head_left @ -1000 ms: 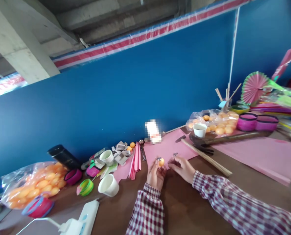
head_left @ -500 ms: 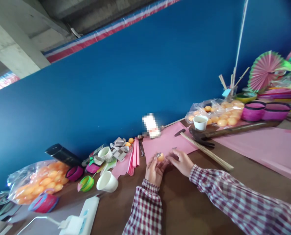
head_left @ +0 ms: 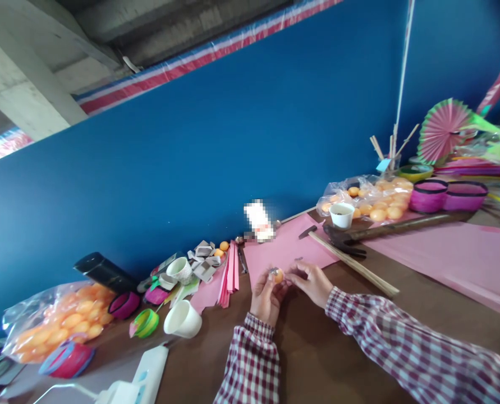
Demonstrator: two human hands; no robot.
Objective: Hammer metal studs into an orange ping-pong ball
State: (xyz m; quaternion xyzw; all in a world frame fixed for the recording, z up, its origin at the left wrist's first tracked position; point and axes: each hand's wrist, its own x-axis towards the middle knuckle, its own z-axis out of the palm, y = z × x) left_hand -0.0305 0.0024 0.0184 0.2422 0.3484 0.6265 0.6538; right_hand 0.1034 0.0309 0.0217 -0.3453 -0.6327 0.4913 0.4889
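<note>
The left hand (head_left: pixel 265 302) grips a small orange ball (head_left: pixel 278 276) between thumb and fingers, over the near edge of the pink sheet (head_left: pixel 270 259); a silvery bit shows on the ball's upper left. The right hand (head_left: pixel 314 283) is bent in from the other side, its thumb and forefinger just beside the ball — whether they pinch anything is too small to tell. The step in hand looks like close two-handed work on the ball; I'd judge the next move calls for a steady left hold and light, exact right fingertips. Beyond the right hand lie a small hammer (head_left: pixel 351 262) and a bigger hammer (head_left: pixel 395 229) — then, farther back, a white cup (head_left: pixel 342 215) in front of a bag of orange balls (head_left: pixel 383 205).
</note>
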